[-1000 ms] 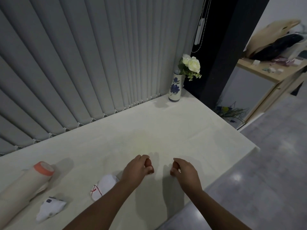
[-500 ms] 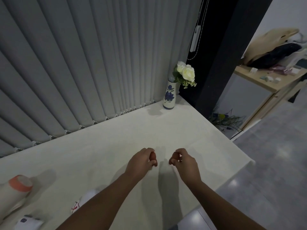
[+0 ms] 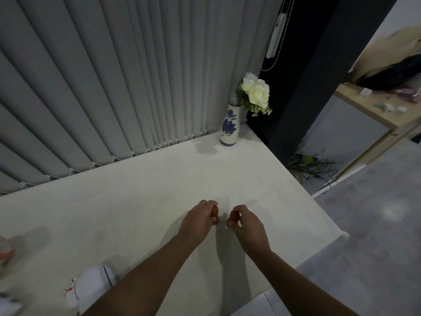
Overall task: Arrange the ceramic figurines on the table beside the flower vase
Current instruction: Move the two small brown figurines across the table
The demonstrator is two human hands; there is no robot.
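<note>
A white vase with blue flowers painted on it (image 3: 229,126) stands at the table's far right corner and holds white roses (image 3: 256,92). A white ceramic figurine with red and dark marks (image 3: 91,283) lies at the near left, partly behind my left forearm. Another white piece (image 3: 6,304) is cut off by the bottom left edge. My left hand (image 3: 200,218) and my right hand (image 3: 246,222) hover side by side over the middle of the cream table (image 3: 136,201). Both have curled fingers, and I see nothing in them. They are far from the vase and the figurines.
A pale cylinder with an orange rim (image 3: 5,252) lies blurred at the left edge. Grey vertical blinds (image 3: 114,87) run along the table's far side. A black pillar (image 3: 307,87) rises behind the vase. The table's right edge (image 3: 319,208) drops to a grey floor.
Both hands have moved forward over the table and a little closer together. The view has shifted right, so the figurines and the cylinder slid toward the lower left edge.
</note>
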